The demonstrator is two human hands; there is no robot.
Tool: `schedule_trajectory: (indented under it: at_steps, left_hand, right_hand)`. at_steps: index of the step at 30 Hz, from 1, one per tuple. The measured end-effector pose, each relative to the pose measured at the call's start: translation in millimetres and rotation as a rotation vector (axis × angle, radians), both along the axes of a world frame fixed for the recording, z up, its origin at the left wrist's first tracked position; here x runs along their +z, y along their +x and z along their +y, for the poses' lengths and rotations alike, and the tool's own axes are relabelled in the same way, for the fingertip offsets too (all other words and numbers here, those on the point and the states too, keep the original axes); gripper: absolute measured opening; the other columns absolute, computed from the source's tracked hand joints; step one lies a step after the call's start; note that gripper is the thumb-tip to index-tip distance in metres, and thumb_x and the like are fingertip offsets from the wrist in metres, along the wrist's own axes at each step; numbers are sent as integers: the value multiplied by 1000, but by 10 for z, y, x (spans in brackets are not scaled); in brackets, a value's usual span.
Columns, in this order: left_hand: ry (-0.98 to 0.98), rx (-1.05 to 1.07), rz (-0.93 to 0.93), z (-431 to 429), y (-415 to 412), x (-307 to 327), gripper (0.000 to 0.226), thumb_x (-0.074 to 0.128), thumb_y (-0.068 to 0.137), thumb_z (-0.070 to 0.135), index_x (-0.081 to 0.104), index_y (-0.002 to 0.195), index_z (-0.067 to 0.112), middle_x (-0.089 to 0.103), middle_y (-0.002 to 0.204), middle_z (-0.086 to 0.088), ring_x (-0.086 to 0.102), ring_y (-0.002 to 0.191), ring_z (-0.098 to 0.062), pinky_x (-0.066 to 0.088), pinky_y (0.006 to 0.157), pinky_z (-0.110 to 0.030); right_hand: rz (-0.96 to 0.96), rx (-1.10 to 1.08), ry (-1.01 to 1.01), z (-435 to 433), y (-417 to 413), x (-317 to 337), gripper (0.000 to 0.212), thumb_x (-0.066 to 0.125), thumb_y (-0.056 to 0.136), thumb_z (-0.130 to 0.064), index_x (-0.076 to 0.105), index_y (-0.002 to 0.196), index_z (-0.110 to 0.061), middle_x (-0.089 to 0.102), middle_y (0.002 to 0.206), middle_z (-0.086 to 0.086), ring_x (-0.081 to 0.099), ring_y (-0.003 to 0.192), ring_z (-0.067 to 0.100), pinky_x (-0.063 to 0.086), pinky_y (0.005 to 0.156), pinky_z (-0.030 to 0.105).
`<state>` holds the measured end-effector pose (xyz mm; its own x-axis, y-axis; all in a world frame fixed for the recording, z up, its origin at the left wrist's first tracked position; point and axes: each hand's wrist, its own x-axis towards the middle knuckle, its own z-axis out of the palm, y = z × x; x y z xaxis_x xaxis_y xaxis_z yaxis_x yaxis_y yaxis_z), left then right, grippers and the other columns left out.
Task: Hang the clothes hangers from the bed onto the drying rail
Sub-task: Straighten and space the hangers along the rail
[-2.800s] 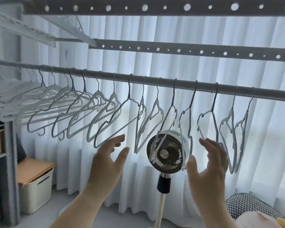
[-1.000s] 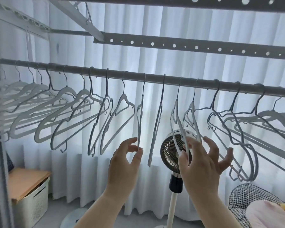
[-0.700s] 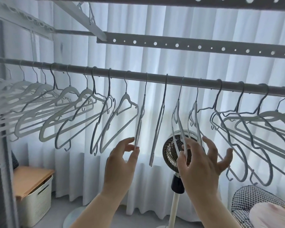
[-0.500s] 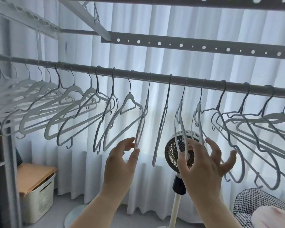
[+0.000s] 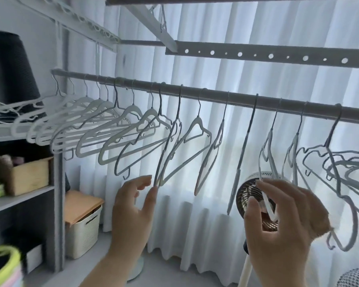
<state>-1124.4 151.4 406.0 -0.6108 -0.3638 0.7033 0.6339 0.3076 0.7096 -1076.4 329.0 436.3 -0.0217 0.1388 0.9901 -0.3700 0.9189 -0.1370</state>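
A grey drying rail (image 5: 240,99) runs across the view, sloping down to the right. Several white and grey hangers hang on it, bunched at the left (image 5: 87,129) and spread out toward the right. My left hand (image 5: 133,210) is raised under the rail with its fingers apart. Its thumb tip touches the lower end of a grey hanger (image 5: 164,154). My right hand (image 5: 282,220) pinches the bottom of a white hanger (image 5: 266,162) between thumb and fingers. That hanger's hook is on the rail. The bed is out of view.
Perforated bars (image 5: 257,55) cross overhead. A shelf unit (image 5: 57,204) stands at the left with a cardboard box (image 5: 23,175) and a black roll (image 5: 15,69). A cream basket (image 5: 83,224) sits on the floor. A standing fan (image 5: 255,195) is behind my right hand, before white curtains.
The view has swung left, bringing the shelf unit into sight. My left hand let go of one hanger and moved left to another. My right hand keeps its hold.
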Motion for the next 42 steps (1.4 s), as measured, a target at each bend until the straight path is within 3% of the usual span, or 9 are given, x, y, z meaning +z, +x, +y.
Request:
schedule_trajectory:
  at_steps: [7, 12, 17, 20, 23, 26, 34, 37, 42]
  left_hand:
    - [-41, -201, -111, -230, -253, -53, 29, 60, 87, 17, 47, 91, 43, 57, 94, 29, 49, 90, 25, 36, 81, -3]
    - [-100, -404, -149, -400, -493, -34, 25, 55, 89, 19, 46, 92, 42, 53, 88, 53, 46, 90, 30, 30, 77, 10]
    - [-111, -601, -146, -486, -649, -32, 12, 55, 86, 33, 49, 93, 40, 57, 85, 49, 50, 89, 27, 32, 75, 9]
    - [-110, -688, -92, -484, -727, -60, 27, 47, 72, 51, 50, 96, 38, 61, 88, 43, 54, 92, 22, 34, 76, 7]
    - [-113, -749, -90, -479, -765, -75, 23, 47, 73, 48, 51, 94, 39, 62, 85, 42, 55, 91, 20, 35, 76, 5]
    - [-125, -759, -73, -478, -770, -86, 34, 38, 66, 58, 51, 94, 42, 60, 85, 45, 54, 93, 19, 35, 79, 5]
    - [-109, -641, -125, -496, -765, -88, 30, 45, 62, 59, 49, 89, 47, 66, 83, 13, 51, 93, 15, 30, 74, 9]
    - [-103, -600, -164, -518, -769, -68, 15, 56, 76, 39, 48, 86, 48, 64, 84, 9, 50, 88, 19, 29, 71, 9]
    - [-105, -571, -168, -536, -767, -56, 31, 61, 86, 16, 51, 82, 46, 65, 80, 11, 51, 85, 18, 33, 68, 7]
  right_hand:
    - [-114, 448, 52, -624, -149, -231, 13, 44, 91, -24, 57, 94, -22, 59, 90, -13, 48, 76, -10, 38, 74, -1]
    - [-272, 395, -101, -1062, -471, -382, 24, 46, 77, -24, 54, 97, -33, 52, 103, -28, 47, 64, -15, 40, 64, -1]
    - [-307, 349, -271, -1314, -663, -422, 32, 45, 75, -34, 48, 106, -40, 41, 117, -42, 53, 70, -12, 40, 67, -1]
    - [-368, 300, -348, -1373, -708, -408, 24, 42, 70, -44, 48, 94, -44, 54, 101, -31, 54, 73, -13, 39, 66, -1]
    - [-460, 274, -439, -1400, -727, -366, 29, 37, 63, -54, 43, 91, -48, 61, 89, -29, 54, 78, -11, 39, 69, 0]
    - [-502, 250, -445, -1434, -726, -318, 31, 35, 62, -56, 42, 90, -48, 45, 101, -52, 54, 80, -12, 39, 66, 0]
    - [-576, 190, -426, -1423, -694, -230, 31, 34, 61, -59, 36, 91, -52, 41, 100, -54, 53, 80, -8, 38, 62, 10]
    - [-592, 216, -425, -1408, -700, -218, 24, 46, 69, -42, 37, 89, -51, 43, 99, -52, 52, 78, -1, 38, 63, 10]
    - [-600, 207, -412, -1380, -726, -224, 41, 63, 81, -24, 35, 87, -53, 41, 96, -56, 49, 85, 7, 37, 62, 10]
